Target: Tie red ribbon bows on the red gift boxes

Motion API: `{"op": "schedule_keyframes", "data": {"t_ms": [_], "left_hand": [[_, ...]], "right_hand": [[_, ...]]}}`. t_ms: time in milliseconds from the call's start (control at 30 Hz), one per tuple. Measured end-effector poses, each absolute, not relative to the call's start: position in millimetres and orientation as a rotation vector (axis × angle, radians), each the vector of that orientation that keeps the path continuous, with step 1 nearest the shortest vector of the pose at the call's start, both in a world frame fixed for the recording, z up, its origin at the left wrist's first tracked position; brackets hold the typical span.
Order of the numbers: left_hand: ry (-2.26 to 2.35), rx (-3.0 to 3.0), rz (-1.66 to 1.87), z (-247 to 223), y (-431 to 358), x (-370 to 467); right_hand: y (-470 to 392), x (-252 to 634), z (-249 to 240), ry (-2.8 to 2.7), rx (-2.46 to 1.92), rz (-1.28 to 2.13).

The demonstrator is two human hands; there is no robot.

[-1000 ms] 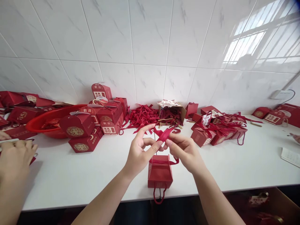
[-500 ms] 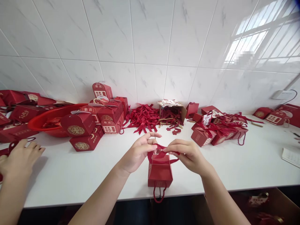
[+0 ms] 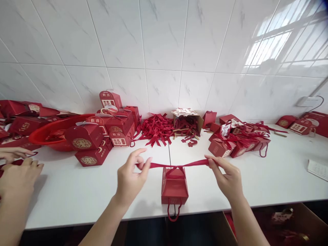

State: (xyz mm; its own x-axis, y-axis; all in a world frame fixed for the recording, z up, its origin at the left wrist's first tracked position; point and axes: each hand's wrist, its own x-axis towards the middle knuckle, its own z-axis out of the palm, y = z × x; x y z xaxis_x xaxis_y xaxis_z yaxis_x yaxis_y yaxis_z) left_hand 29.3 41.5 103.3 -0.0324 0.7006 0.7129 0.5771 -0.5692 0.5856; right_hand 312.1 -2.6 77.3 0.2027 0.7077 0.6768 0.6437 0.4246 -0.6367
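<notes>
A small red gift box [image 3: 175, 190] stands on the white table in front of me, its cord handle hanging over the front edge. A red ribbon [image 3: 192, 163] crosses the top of the box and is stretched out straight to both sides. My left hand [image 3: 133, 176] pinches the ribbon's left end between thumb and fingers. The right end is pinched in my right hand [image 3: 227, 174]. Where the ribbon meets the box top it is drawn together, though I cannot make out the exact knot.
Stacked red boxes [image 3: 89, 159] and a red basin [image 3: 48, 131] are at the left, beside another person's hands [image 3: 19, 174]. Loose ribbons [image 3: 156, 128] and an open carton [image 3: 201, 125] lie at the back. Ribboned boxes [image 3: 221, 147] sit to the right. Below the edge is an open box [image 3: 312, 218].
My hands have moved apart from close above the box, pulling the looped ribbon taut sideways. At the left, a second hand of the other person has come into view.
</notes>
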Motion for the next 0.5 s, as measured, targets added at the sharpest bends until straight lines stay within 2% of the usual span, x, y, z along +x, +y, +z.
{"op": "schedule_keyframes", "data": {"t_ms": [133,200,267,400,500], "left_hand": [[1.725,2.234,1.264,37.3,55.5,-32.0],[1.708,2.216,1.081,6.1,57.6,-50.6],[1.667,2.213,1.053,-12.6,55.9,-53.4],[1.573,2.040,1.173,-8.7,47.5,-19.8],[1.395,1.794,1.136,8.5,40.5,17.1]], "right_hand": [[-19.4,363.6,11.4,-1.382,-1.754,0.296],[-24.6,377.2,-15.8,-1.459,-1.826,0.494],[-24.9,378.5,-29.8,-1.471,-1.809,0.530],[-13.7,355.6,-18.4,-1.393,-1.722,0.357],[-5.9,326.9,5.7,-1.596,-1.511,0.488]]}}
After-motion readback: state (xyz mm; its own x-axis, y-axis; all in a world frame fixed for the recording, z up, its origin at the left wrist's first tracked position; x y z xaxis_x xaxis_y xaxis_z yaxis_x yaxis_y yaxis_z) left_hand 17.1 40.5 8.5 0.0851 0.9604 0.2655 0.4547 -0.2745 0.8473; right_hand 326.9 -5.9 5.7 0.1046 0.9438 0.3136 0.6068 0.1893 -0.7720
